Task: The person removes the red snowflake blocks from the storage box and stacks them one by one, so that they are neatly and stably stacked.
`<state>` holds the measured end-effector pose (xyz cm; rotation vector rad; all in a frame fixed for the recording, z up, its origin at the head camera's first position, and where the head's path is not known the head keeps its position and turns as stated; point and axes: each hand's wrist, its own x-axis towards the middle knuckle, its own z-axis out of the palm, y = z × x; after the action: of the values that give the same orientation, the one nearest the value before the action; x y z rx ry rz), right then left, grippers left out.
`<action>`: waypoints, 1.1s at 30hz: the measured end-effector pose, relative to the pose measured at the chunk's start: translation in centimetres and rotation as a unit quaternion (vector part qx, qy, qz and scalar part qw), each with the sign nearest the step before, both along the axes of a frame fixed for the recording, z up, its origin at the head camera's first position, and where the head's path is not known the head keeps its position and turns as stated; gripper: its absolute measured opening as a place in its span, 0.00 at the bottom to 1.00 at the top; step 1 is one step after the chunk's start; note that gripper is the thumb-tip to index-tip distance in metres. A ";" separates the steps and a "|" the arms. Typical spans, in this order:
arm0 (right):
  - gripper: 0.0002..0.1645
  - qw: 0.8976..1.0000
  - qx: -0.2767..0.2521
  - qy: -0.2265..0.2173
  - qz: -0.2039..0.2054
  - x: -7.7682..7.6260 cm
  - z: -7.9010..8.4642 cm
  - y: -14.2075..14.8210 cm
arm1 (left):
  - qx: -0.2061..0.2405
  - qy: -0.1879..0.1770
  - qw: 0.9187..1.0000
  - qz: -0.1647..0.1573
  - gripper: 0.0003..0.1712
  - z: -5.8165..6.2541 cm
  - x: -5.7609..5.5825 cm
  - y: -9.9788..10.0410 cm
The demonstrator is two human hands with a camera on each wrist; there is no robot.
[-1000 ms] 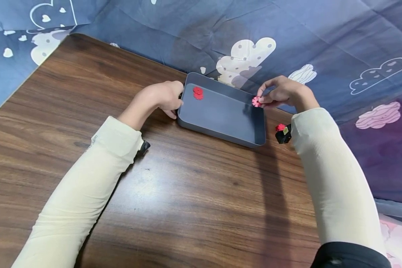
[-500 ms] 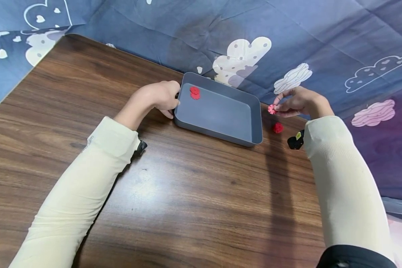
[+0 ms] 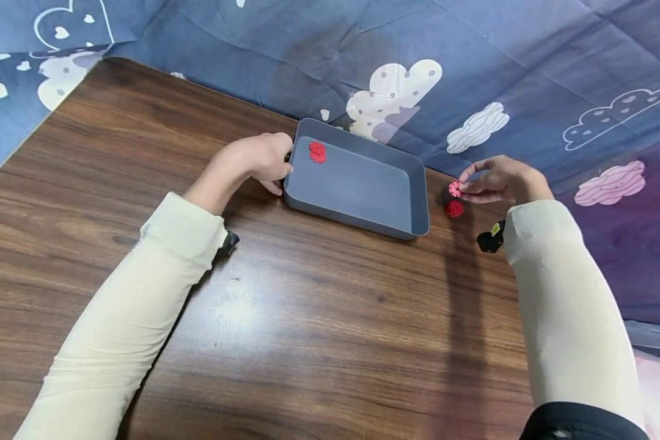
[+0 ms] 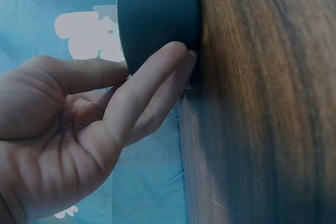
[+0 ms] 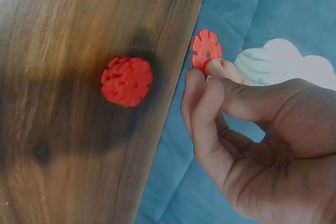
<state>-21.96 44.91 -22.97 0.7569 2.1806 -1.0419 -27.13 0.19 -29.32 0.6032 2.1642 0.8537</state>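
My right hand [image 3: 503, 180] pinches a red notched interlocking disc [image 5: 206, 48] between thumb and fingers, held upright above the table's back edge. Just below it, a stack of the same red discs [image 5: 127, 81] sits on the table to the right of the tray. A grey rectangular tray [image 3: 357, 220] stands near the back edge, with two overlapping red discs [image 3: 317, 153] in its far left corner. At the tray's left end, my left hand [image 3: 266, 160] grips the wall; in the left wrist view its fingers [image 4: 152, 85] bend against the tray's outside.
The brown wooden table [image 3: 308, 330] fills the foreground. Right behind its back edge hangs a blue curtain [image 3: 308, 55] with cloud prints. A black wrist camera [image 3: 491, 239] hangs under the right sleeve, low over the table beside the disc stack.
My right hand, with the red disc, has moved right from above the tray's right end to above the stack. The left hand stays at the tray; the two discs inside have not moved.
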 end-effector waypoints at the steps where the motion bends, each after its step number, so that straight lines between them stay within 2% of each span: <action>1: 0.15 1.000 0.001 -0.001 -0.001 0.1 -0.1 0.1 | 0.001 -0.001 1.000 0.001 0.16 0.0 0.0 0.0; 6: 0.18 1.000 -0.006 -0.003 -0.011 0.6 -0.7 1.0 | 0.003 -0.001 1.000 0.002 0.16 0.0 0.0 -0.1; 14: 0.18 1.000 -0.009 0.005 0.006 1.2 -1.8 2.0 | -0.004 0.008 1.000 -0.003 0.14 0.0 -0.1 0.0; 26: 0.18 1.000 -0.011 0.000 0.005 1.8 -2.8 2.6 | -0.017 0.032 0.999 -0.008 0.09 -0.1 -0.1 0.0; 33: 0.20 1.000 -0.025 0.003 0.013 2.1 -3.1 2.9 | -0.013 0.025 1.000 -0.006 0.08 -0.1 -0.1 0.0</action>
<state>-19.85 47.84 -26.12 0.7014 2.1549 -1.0817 -27.19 0.16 -29.37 0.6301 2.2108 0.8106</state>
